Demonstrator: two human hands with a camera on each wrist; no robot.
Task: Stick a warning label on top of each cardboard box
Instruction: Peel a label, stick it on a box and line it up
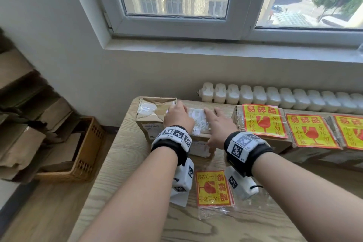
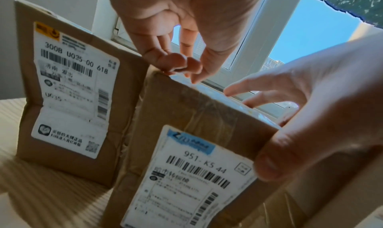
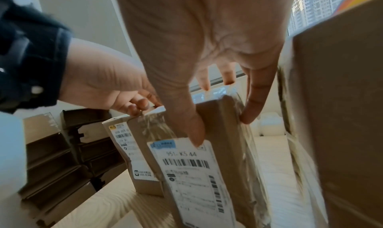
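While both hands sit on the unlabelled box (image 1: 198, 124) at the 12 o'clock side of the surface (image 1: 121, 163), no label is in either grip. Left hand (image 1: 177, 117): fingers curled down onto the box's far left top edge, pinching or bracing it. Right hand (image 1: 219, 125): spread wide, fingers straddling the top, thumb (image 3: 192, 130) pressing the near face above the shipping slip, one finger hooked over the right edge.

A second unlabelled box (image 1: 151, 112), crumpled and taped, stands touching it at 10 o'clock. Three labelled boxes (image 1: 261, 124) run off toward 2 o'clock, each with a yellow-and-red fragile sticker on top, the nearest just beside the right hand.

Label stack (image 1: 213, 187) lies at 6 o'clock, between the forearms, on a clear wrapper.

Step in hand, by my reading: squaring up or shifting the next box, not sticking. Roughly three done, two to go.

Next move likely calls for:
- box settled, top flat and facing up
- one hand back to 6 o'clock to peel a single sheet
- other hand steadying the box
- label laid centred over the glossy tape, smoothed outward

Risk: wrinkled tape on top may resist adhesion.
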